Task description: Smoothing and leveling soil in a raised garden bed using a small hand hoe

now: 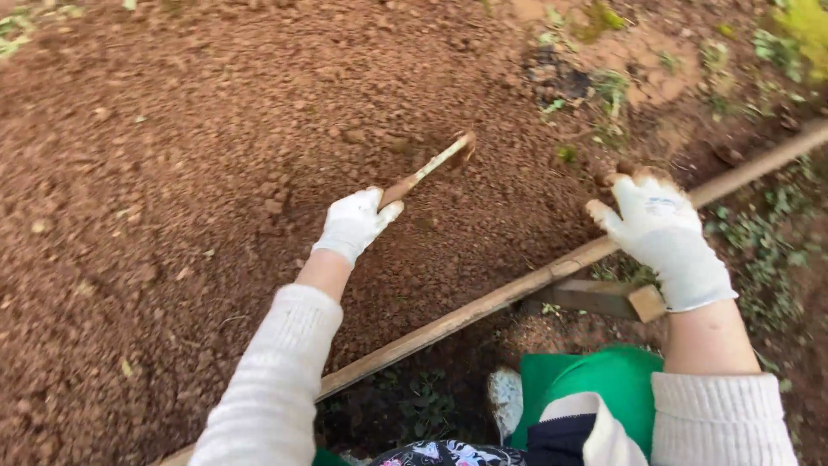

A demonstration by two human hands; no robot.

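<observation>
Cream sleeves and green trousers fill six o'clock. My left hand grips a small hand tool, its tip buried in red soil at twelve o'clock. My right hand rests spread on the wooden border plank at three. Most soil looks crumbled and loosened; the tool's blade is hidden.

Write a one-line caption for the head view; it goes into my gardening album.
White-gloved left hand works a wooden-handled hand tool into red-brown soil, while the white-gloved right hand rests on the wooden bed-edge plank.
</observation>
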